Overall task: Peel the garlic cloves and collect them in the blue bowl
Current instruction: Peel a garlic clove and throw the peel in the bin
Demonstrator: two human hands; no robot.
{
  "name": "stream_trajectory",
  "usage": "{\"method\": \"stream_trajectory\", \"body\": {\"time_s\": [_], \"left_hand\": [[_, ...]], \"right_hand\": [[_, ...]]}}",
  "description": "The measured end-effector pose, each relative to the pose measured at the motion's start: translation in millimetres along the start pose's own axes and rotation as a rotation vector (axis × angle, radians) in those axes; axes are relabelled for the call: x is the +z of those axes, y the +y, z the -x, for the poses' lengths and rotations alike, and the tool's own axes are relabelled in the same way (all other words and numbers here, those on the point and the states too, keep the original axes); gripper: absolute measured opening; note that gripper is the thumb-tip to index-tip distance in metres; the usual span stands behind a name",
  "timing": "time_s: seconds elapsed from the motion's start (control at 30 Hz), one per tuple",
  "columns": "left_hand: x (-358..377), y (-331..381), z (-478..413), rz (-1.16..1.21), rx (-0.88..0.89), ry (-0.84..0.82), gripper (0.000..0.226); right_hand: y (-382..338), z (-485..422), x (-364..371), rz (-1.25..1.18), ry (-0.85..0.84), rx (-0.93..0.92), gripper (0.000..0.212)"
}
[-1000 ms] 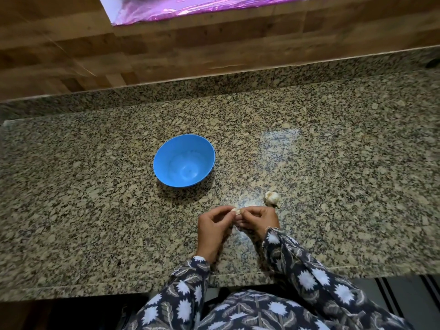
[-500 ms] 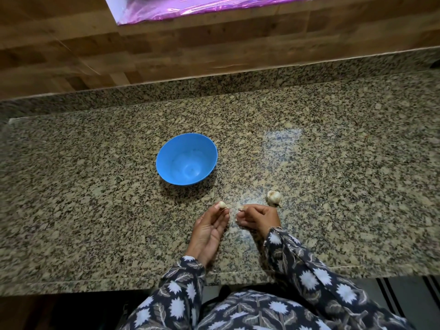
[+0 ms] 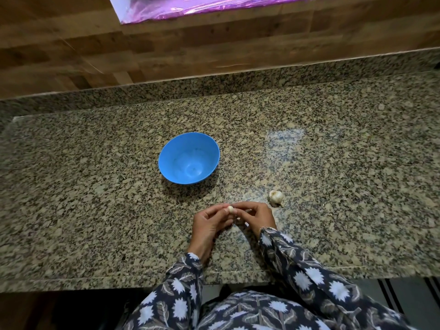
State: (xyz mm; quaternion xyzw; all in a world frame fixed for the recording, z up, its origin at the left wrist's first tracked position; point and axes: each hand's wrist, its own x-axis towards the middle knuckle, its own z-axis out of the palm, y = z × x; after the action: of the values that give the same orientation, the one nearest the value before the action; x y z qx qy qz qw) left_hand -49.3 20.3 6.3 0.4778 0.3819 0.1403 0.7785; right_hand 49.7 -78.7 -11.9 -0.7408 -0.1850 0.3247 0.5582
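Note:
A small pale garlic clove (image 3: 230, 209) sits between the fingertips of both hands, just above the counter near its front edge. My left hand (image 3: 209, 223) pinches it from the left and my right hand (image 3: 256, 216) pinches it from the right, fingers curled. The blue bowl (image 3: 189, 158) stands behind and to the left of the hands, with nothing visible inside. A garlic bulb (image 3: 275, 197) lies on the counter just right of my right hand, apart from it.
The speckled granite counter (image 3: 345, 186) runs left to right, with a low granite upstand and a wooden wall (image 3: 166, 48) behind. A purple shiny sheet (image 3: 202, 5) hangs at the top. The counter's front edge (image 3: 95, 279) lies close below my wrists.
Half a second ago my hands were apart, the left lying flatter with the clove at its fingertips. Now they have come together again around the clove. Bowl and bulb have stayed put.

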Motion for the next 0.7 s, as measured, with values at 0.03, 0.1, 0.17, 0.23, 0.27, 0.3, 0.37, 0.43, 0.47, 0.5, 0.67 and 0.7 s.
{"method": "stream_trajectory", "body": {"time_s": [0.03, 0.1, 0.17, 0.23, 0.27, 0.3, 0.37, 0.43, 0.47, 0.5, 0.67, 0.7], "left_hand": [[0.9, 0.2, 0.3, -0.012, 0.011, 0.0, 0.018], [2.7, 0.1, 0.3, -0.04, 0.039, 0.001, 0.02], [4.7, -0.3, 0.2, -0.045, 0.062, 0.015, 0.021], [5.5, -1.2, -1.1, -0.046, 0.077, 0.039, 0.019], [5.3, -1.5, -2.1, -0.057, 0.085, 0.045, 0.019], [4.8, -1.6, -2.9, -0.08, 0.097, 0.043, 0.018], [3.0, -2.2, -5.0, -0.152, 0.135, 0.021, 0.02], [0.7, -2.0, -6.5, -0.231, 0.183, -0.001, 0.023], [0.1, -1.7, -6.8, -0.262, 0.203, -0.003, 0.025], [-0.4, -1.3, -6.9, -0.289, 0.221, -0.001, 0.025], [-2.5, -1.2, -7.8, -0.42, 0.304, -0.027, 0.018], [-3.5, -1.5, -8.6, -0.442, 0.312, -0.034, 0.017]], "right_hand": [[0.2, -0.7, -0.1, 0.02, 0.007, -0.002, 0.01], [1.2, -1.9, -0.2, 0.059, 0.026, -0.014, 0.008], [1.7, -2.1, -0.5, 0.092, 0.043, -0.042, 0.006], [2.8, -2.2, -1.2, 0.137, 0.058, -0.073, 0.016], [3.4, -2.5, -1.7, 0.15, 0.059, -0.086, 0.018], [3.7, -2.6, -2.0, 0.156, 0.056, -0.096, 0.02], [5.1, -3.0, -2.4, 0.152, 0.044, -0.101, 0.02], [7.1, -3.9, -3.1, 0.122, 0.025, -0.09, 0.019], [7.9, -3.9, -3.5, 0.095, 0.014, -0.085, 0.017], [8.3, -3.9, -3.8, 0.062, 0.004, -0.077, 0.015], [6.7, -3.1, -5.7, -0.088, -0.075, -0.002, 0.013], [5.6, -2.9, -6.4, -0.086, -0.094, 0.002, 0.014]]}}
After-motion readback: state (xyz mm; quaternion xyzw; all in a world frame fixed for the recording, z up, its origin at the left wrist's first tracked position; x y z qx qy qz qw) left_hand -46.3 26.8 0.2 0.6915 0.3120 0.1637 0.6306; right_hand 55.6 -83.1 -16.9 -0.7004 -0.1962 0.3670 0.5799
